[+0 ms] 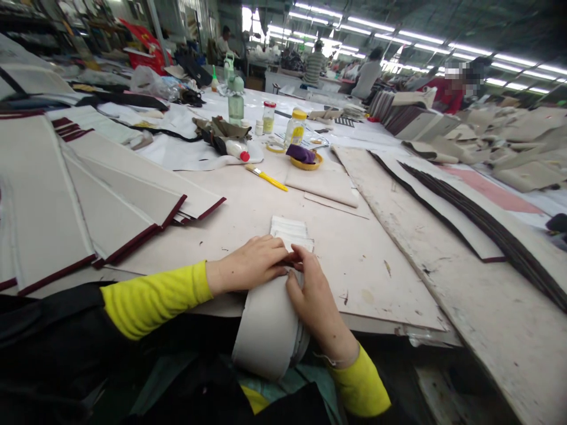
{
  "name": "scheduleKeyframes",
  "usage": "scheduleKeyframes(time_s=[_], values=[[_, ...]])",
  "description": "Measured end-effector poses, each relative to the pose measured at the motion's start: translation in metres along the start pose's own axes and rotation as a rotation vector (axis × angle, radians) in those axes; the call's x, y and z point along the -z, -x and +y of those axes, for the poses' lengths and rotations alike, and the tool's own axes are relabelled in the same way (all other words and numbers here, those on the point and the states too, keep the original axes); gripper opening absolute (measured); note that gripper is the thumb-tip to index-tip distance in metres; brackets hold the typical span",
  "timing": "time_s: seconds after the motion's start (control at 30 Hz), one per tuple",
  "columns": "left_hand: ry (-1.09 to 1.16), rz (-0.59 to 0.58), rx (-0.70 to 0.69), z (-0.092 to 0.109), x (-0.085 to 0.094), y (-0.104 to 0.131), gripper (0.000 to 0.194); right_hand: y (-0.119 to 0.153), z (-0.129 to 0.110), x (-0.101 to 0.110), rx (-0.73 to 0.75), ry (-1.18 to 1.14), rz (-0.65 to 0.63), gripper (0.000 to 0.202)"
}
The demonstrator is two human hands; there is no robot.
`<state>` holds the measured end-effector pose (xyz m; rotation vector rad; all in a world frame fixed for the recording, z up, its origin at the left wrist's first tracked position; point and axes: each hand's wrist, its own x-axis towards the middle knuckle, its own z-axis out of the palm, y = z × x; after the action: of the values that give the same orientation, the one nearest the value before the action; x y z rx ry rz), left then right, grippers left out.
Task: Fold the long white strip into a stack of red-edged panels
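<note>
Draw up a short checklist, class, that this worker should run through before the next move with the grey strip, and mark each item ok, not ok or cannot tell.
1. Both hands on the work: left hand and right hand rest on the grey strip. Ok.
2. Strip lying flat: it curls down over the table edge toward the lap. Not ok.
3. White folded piece within reach: it lies just beyond the fingertips. Ok.
4. Yellow-handled brush at hand: it lies further up the table, apart from both hands. Ok.
5. Glue on the strip: no wet patch shows clearly. Cannot tell.
</note>
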<state>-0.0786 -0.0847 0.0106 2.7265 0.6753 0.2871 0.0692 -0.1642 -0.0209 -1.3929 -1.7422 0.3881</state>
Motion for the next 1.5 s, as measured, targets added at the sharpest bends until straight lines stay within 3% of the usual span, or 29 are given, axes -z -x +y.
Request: scheduleKeyframes(time_s=[0.23,0.4,0.63,0.9,1.1,1.3,1.4,1.5], values=[[0.255,-0.009,0.039,-0.025,0.012,0.019,0.022,-0.004,-0.005,0.002,0.061,0.198,-0.135,0.032],[0.328,0.000,0.067,-0.028,0.009,0.025,0.022,-0.012,-0.008,0.001,0.076,0.261,-0.211,0.028],[0.280,0.004,0.048,-0.028,0.006,0.026,0.019,-0.015,-0.010,0.000,0.110,0.302,-0.252,0.024],[0.159,0.016,-0.023,-0.027,0.000,0.034,0.024,-0.012,-0.013,-0.001,0.258,0.563,-0.262,0.019],[0.051,0.032,-0.075,-0.030,-0.003,0.054,0.031,-0.008,-0.013,0.001,0.248,0.505,-0.263,0.027],[0.030,0.008,0.009,-0.025,0.002,0.059,0.030,-0.005,-0.013,0.003,0.230,0.463,-0.267,0.029],[0.179,-0.026,0.086,-0.028,0.012,0.048,0.026,0.001,-0.008,0.005,0.260,0.395,-0.233,0.031],[0.317,0.032,0.251,-0.035,0.017,0.028,0.025,0.007,-0.002,0.005,0.276,0.342,-0.159,0.031]])
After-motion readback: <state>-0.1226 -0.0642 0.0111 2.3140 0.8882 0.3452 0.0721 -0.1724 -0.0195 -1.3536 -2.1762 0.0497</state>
